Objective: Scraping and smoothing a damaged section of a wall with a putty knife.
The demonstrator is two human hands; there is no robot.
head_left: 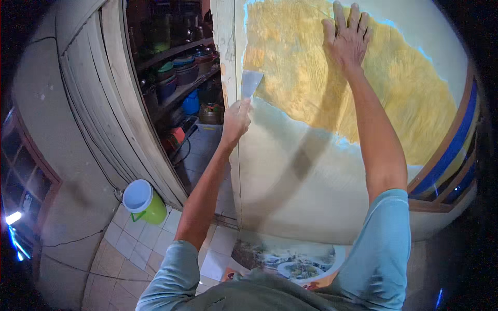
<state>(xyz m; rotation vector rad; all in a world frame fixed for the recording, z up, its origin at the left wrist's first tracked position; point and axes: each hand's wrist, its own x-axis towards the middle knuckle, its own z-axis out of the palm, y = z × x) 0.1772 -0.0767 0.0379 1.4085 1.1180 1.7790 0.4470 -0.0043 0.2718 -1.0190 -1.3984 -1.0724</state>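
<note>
My left hand (236, 120) is wrapped round the handle of a putty knife (252, 83), its wide grey blade pointing up. The blade lies over the left edge of a yellow-brown patch (298, 78) on the pale wall (290, 171), close to the door frame. Ragged light-blue and white edges border the patch. Higher up, my right hand (348, 41) rests against the patch with its fingers spread and nothing held. Most of the putty knife's handle is hidden in my fist.
A wooden door frame (228, 62) stands left of the patch. Beyond it are shelves (179, 93) with pots and basins. A green bucket (150, 205) with a whitish top stands on the tiled floor (127, 243). A wood-framed window (446, 155) is at right.
</note>
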